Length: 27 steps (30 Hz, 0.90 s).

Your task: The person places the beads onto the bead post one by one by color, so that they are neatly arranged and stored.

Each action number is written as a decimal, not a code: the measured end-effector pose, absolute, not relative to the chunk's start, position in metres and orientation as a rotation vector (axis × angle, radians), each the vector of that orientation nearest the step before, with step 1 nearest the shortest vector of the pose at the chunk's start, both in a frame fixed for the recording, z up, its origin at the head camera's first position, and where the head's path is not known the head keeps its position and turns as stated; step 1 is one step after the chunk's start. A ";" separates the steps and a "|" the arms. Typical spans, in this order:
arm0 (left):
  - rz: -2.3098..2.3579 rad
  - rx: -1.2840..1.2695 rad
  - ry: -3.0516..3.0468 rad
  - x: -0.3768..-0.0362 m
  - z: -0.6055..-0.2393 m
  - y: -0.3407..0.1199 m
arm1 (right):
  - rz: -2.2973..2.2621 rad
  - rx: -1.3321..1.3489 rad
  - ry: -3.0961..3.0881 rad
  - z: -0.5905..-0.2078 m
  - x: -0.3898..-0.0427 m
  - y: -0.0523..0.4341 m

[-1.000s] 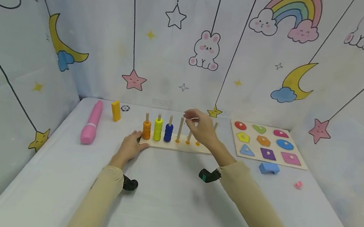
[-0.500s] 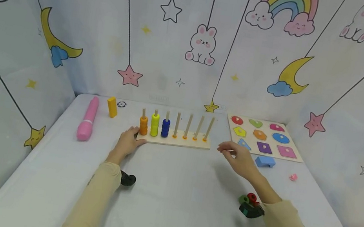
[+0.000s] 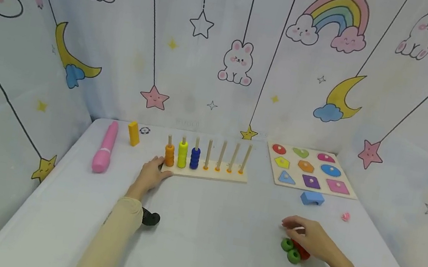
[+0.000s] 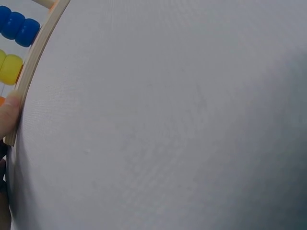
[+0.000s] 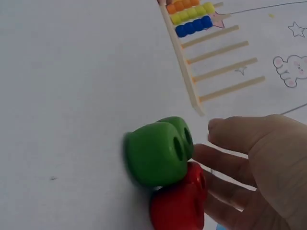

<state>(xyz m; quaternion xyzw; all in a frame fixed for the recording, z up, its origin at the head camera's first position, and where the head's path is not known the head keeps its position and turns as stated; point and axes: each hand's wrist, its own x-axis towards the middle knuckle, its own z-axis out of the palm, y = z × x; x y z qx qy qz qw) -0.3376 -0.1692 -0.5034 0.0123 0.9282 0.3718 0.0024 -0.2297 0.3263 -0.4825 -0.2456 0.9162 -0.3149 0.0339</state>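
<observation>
A wooden bead stacker (image 3: 211, 175) with upright pegs stands at the middle back of the table. Orange beads (image 3: 170, 155), yellow beads (image 3: 182, 154) and blue beads (image 3: 195, 158) fill its three left pegs; the other pegs hold none. My left hand (image 3: 149, 177) grips the stacker's left end, thumb against the front edge in the left wrist view. Two green beads (image 5: 156, 154) and red beads (image 5: 178, 206) lie together on the table at the right. Over them hovers my right hand (image 3: 313, 237), fingers loosely bent and apart, partly covering the red ones.
At the back right lies a shape puzzle board (image 3: 317, 171), with a blue block (image 3: 312, 198) and a small pink piece (image 3: 345, 216) before it. A pink cylindrical toy (image 3: 105, 146) and an orange-yellow block (image 3: 133, 134) are at the left. A patterned cloth wall (image 3: 225, 60) encloses the table.
My right hand has left the bare pegs and moved right and towards me, to the green and red beads. My left hand has stayed at the stacker's end.
</observation>
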 end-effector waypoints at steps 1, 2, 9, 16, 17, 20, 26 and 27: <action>1.164 0.039 2.912 -0.338 -0.503 -0.168 | -0.971 -0.758 2.818 -0.484 -0.226 0.328; 1.165 0.037 2.912 -0.337 -0.503 -0.167 | -0.971 -0.764 2.823 -0.485 -0.223 0.330; 1.162 0.034 2.925 -0.335 -0.504 -0.166 | -0.922 -0.750 2.886 -0.484 -0.206 0.329; 1.161 0.035 2.932 -0.329 -0.513 -0.163 | -0.901 -0.719 2.907 -0.482 -0.193 0.337; 1.160 0.036 2.935 -0.329 -0.514 -0.163 | -0.906 -0.735 2.904 -0.482 -0.192 0.339; 1.158 0.024 2.929 -0.330 -0.514 -0.162 | -0.950 -0.789 2.867 -0.482 -0.190 0.349; 1.157 0.033 2.927 -0.336 -0.509 -0.163 | -1.040 -0.871 2.801 -0.483 -0.193 0.360; 1.155 0.033 2.928 -0.336 -0.508 -0.163 | -1.032 -0.877 2.807 -0.483 -0.194 0.360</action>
